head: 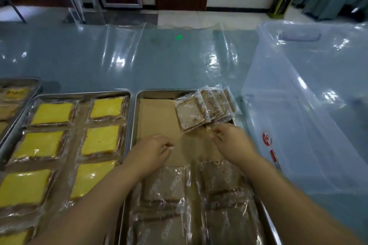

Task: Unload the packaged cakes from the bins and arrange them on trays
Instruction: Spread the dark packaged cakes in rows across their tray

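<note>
Currently, both hands hover over the middle tray (pixel 137 113), which rests on a desk (pixel 119 61) covered in clear plastic film. The left hand (pixel 151 153) is loosely curled, thumb and fingertips pinched together; whether anything is held in that grip cannot be told. The right hand (pixel 231 141) has its fingers bent around the near edge of a wrapper at the bottom of a leaning stack of brown cakes (pixel 203 109); the grip appears closed on that wrapper edge, though blur limits certainty. This stack lies just beyond the right hand, in the tray's far right corner. Bare brown liner paper (pixel 157 117) shows beyond the left hand and between both hands. Below the wrists, flat-laid brown packaged cakes (pixel 165 185) fill the near part of the tray in 2 columns. To the left of the left hand, a second tray (pixel 79 94) holds yellow packaged cakes (pixel 103 139) in 2 columns. To the right of the right hand stands a clear plastic bin (pixel 298 121), beside the tray.
</note>
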The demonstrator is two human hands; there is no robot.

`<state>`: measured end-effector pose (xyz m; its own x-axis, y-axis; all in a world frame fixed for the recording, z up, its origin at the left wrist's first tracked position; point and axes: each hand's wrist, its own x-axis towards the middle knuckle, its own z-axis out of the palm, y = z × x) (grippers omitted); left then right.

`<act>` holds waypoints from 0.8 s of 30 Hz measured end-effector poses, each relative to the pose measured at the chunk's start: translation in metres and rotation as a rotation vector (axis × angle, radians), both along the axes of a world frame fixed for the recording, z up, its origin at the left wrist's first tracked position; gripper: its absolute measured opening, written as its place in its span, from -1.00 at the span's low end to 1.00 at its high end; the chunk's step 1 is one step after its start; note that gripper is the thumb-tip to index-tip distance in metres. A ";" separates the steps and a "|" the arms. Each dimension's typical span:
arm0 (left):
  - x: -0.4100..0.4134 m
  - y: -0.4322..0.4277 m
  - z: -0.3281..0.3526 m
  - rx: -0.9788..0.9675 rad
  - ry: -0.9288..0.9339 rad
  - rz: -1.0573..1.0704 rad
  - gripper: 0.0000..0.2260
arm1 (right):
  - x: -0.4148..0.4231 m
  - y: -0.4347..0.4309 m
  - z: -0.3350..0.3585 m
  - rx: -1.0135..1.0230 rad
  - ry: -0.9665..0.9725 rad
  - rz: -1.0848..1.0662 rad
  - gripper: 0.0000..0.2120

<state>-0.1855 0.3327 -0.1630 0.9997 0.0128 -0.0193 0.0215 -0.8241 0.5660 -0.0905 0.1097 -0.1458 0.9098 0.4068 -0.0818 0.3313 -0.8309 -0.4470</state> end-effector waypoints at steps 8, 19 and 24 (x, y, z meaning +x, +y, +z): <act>0.096 0.013 -0.017 -0.021 -0.016 0.057 -0.70 | 0.075 0.031 -0.012 -0.065 -0.050 -0.258 -0.84; 0.172 0.017 -0.039 0.008 0.174 0.043 -0.32 | 0.090 0.029 -0.035 -0.033 -0.019 -0.243 -0.71; 0.152 0.022 -0.035 -0.028 0.151 0.106 -0.55 | 0.088 0.028 -0.034 0.010 0.007 -0.250 -0.82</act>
